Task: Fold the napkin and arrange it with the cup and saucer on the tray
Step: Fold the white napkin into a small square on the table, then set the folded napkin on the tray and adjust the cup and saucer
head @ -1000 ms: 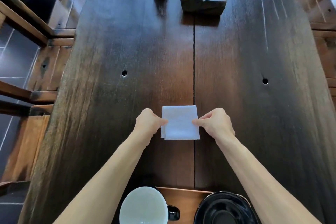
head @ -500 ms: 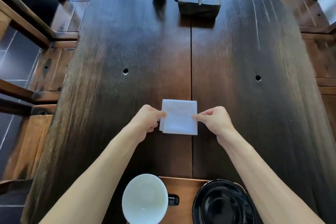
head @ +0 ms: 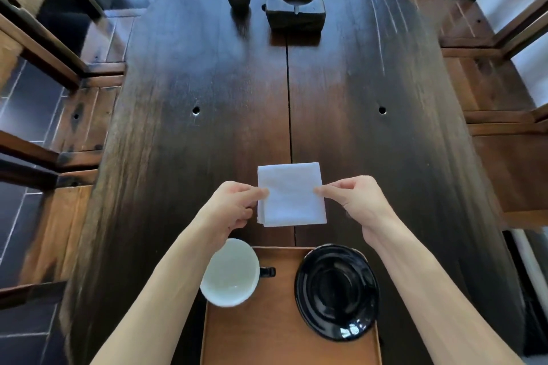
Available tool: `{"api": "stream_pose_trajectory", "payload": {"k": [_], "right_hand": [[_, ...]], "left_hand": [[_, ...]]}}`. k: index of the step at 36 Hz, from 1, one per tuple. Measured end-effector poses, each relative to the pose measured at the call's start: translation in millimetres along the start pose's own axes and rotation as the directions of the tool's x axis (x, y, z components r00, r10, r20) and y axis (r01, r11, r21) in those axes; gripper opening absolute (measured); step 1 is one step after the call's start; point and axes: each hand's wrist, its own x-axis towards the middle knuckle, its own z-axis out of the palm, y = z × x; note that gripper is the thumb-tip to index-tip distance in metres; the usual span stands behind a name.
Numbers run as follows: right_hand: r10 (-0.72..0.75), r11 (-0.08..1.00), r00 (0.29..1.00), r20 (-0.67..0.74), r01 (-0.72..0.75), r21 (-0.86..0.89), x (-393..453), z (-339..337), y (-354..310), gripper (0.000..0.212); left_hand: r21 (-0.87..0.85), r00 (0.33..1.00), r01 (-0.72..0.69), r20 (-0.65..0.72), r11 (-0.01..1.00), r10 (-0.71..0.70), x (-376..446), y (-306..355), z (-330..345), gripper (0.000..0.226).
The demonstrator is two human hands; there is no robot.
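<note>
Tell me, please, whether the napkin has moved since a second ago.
Yes. The napkin has shifted right: the table seam, earlier near its right edge, now meets its middle.

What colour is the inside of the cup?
Pale white inside the cup, seen in the head view.

Dark plank table (head: 178, 133) (glossy with daylight), wooden chairs (head: 74, 115) alongside, dark tiled floor (head: 26, 104).

Both my bare forearms reach forward, converging. My left hand (head: 229, 206) and right hand (head: 360, 201) face each other, fingers curled, each thumb and forefinger pinching a side edge of the napkin (head: 292, 195).
</note>
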Motion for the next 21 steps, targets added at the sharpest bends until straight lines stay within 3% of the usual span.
{"api": "stream_pose_trajectory", "payload": {"k": [8, 12, 16, 21], "right_hand": [[0.027, 0.995, 0.997, 0.071, -0.033, 0.092, -76, -13, 40, 0.013], [0.04, 0.993, 0.995, 0.09, -0.049, 0.104, -112, -11, 59, 0.014], [0.03, 0.999, 0.997, 0.068, -0.032, 0.037, -138, -1, 78, 0.016], [0.061, 0.997, 0.997, 0.052, -0.058, -0.044, -154, 19, 110, 0.02]], "left_hand": [[0.006, 1.0, -0.003, 0.005, 1.0, 0.003, -69, -39, 25, 0.037], [-0.037, 0.998, 0.054, -0.037, 0.998, -0.055, -108, -65, 32, 0.028], [-0.076, 0.997, 0.074, -0.033, 0.994, -0.077, -136, -94, 33, 0.047], [-0.064, 0.991, 0.114, -0.059, 0.991, -0.117, -154, -125, 37, 0.027]]}}
